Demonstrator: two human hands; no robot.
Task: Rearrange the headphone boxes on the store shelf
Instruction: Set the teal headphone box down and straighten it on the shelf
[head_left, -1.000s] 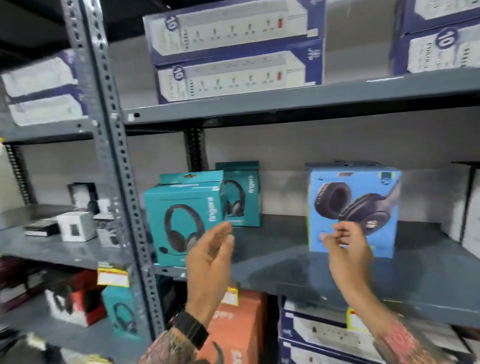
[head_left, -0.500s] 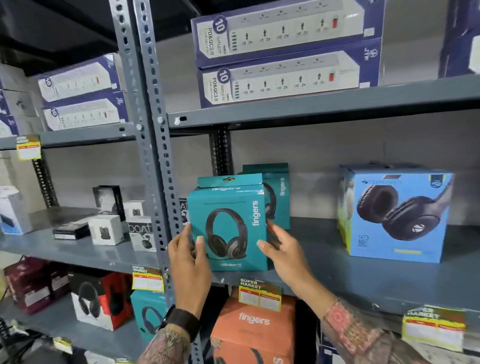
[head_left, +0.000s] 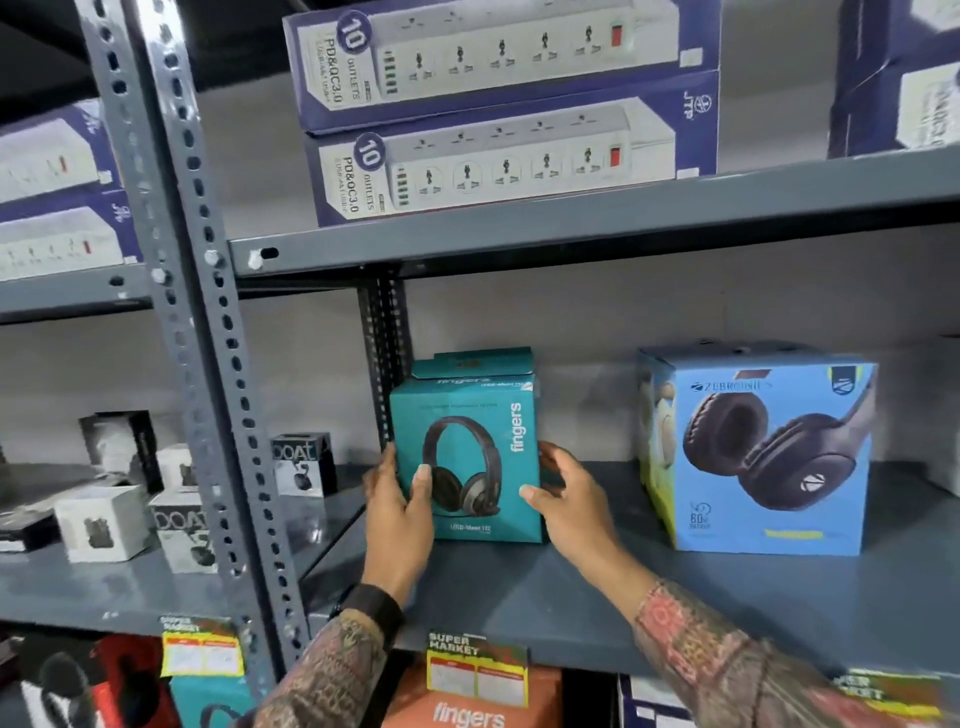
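A teal cardboard headphone box (head_left: 470, 457) printed with black headphones and the word "fingers" stands upright on the grey metal shelf (head_left: 545, 597), toward the back left, close to the perforated rear upright. The left hand (head_left: 399, 512) clasps the box's left edge from about 8 o'clock, thumb laid across the printed front and the other fingers hidden behind the side. The right hand (head_left: 569, 499) sits at the box's 4 o'clock, thumb tip touching the front near the lower right corner, fingers curled around the right side; both hands grip the box between them. A second teal box (head_left: 480, 362) stands directly behind it, only its top showing at 12 o'clock.

At 3 o'clock from the held box, well apart from it, a larger light-blue cardboard headphone box (head_left: 769, 452) with dark headphones pictured rests on the same shelf. On the shelf above, at 12 o'clock, two navy-and-white power-strip boxes (head_left: 504, 109) lie stacked flat. At 9 o'clock, past the slotted grey steel post (head_left: 208, 364), small black and white earbud boxes (head_left: 171, 499) sit on the neighbouring shelf. A yellow-and-green price tag (head_left: 475, 670) hangs on the shelf's front lip at 6 o'clock, above an orange box (head_left: 467, 712).
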